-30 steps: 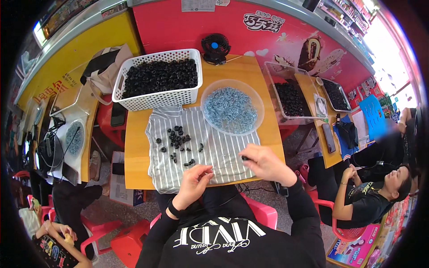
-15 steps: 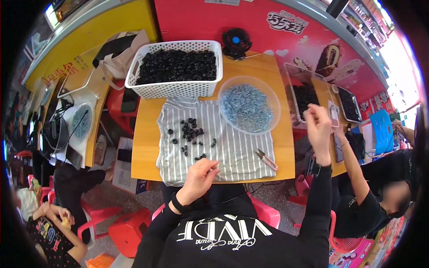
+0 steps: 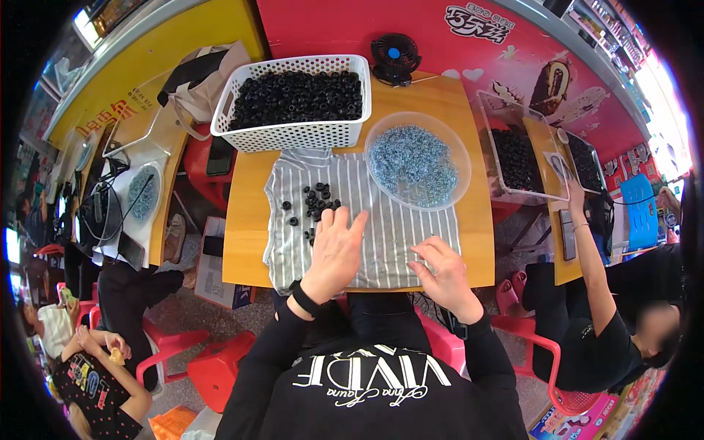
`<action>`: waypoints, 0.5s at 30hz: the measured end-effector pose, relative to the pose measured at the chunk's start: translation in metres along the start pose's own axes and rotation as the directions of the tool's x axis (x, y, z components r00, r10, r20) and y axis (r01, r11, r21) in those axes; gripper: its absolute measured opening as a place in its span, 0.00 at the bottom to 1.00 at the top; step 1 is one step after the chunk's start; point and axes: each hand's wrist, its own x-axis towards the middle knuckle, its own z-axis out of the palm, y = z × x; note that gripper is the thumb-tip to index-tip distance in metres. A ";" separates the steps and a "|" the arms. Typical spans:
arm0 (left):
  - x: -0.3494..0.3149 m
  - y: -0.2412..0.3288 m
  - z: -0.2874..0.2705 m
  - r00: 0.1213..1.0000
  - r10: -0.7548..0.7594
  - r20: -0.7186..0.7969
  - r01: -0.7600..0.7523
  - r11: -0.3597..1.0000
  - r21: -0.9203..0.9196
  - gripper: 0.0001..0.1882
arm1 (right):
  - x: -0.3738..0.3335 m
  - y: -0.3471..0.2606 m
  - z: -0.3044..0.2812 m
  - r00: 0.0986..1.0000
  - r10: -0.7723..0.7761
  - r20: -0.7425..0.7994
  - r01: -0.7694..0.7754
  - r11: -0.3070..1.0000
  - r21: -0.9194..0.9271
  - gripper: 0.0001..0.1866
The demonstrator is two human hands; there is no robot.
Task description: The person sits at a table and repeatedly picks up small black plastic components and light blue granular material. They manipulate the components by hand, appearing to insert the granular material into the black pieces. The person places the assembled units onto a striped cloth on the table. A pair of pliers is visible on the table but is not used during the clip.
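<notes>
My left hand [image 3: 339, 248] is over the striped grey cloth [image 3: 381, 260], its fingers spread at the near edge of a loose group of small black ring-shaped pieces [image 3: 319, 196]. It covers some of them, and nothing shows in its grasp. To its right, my right hand [image 3: 445, 277] is low over the cloth's near right part. Its fingers are half bent, with thumb and fingertips apart and nothing visible between them. The small scissors are hidden, probably beneath this hand. Beyond it stands a clear round tub [image 3: 462, 158] filled with bluish glassy beads [image 3: 414, 165].
A white perforated basket [image 3: 293, 138] heaped with black rings stands at the back of the wooden table [image 3: 246, 246]. Beside it is a small black fan [image 3: 396, 59]. A co-worker's arm [image 3: 598, 249] reaches over a table at right. Red chairs [image 3: 220, 374] stand nearby.
My right hand has come down from its raised place at the right onto the cloth, covering where the scissors lay. My left hand has moved forward to the black rings, its fingers spreading.
</notes>
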 end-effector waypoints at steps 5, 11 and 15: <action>0.005 -0.003 0.008 0.995 0.072 0.068 -0.076 0.995 0.059 0.13 | -0.001 0.005 0.011 0.997 0.070 -0.020 -0.071 0.997 -0.040 0.08; 0.005 -0.014 0.019 0.979 0.187 0.078 -0.186 0.982 -0.017 0.10 | 0.021 0.011 0.043 0.997 0.064 -0.040 -0.071 0.974 -0.214 0.05; -0.001 -0.002 0.007 0.995 0.090 -0.049 -0.102 0.930 -0.352 0.13 | 0.018 0.014 0.056 0.997 0.055 -0.056 -0.071 0.938 -0.340 0.05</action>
